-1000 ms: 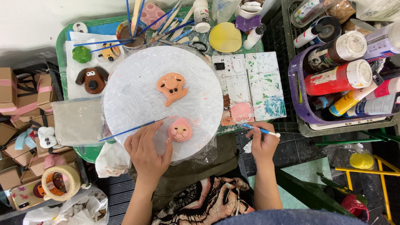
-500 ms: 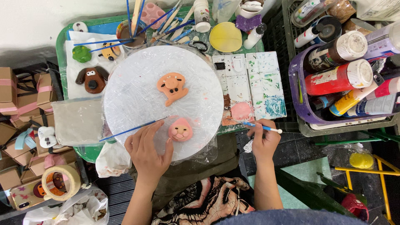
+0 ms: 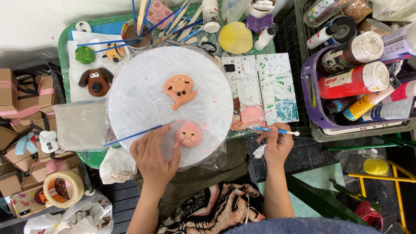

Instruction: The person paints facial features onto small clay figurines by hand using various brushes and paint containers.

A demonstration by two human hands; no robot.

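L hand [image 3: 154,154]: my fingers flat on round board [image 3: 138,99], pink face [image 3: 188,135] just right.
R hand [image 3: 277,145]: pinched brush [image 3: 276,130], tip toward palette [image 3: 260,86].

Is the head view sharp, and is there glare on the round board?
Head view: sharp and evenly lit; the plastic-wrapped round board shows only faint sheen, no strong glare; the left hand casts a soft shadow; the paint bottles at the right edge look stretched.
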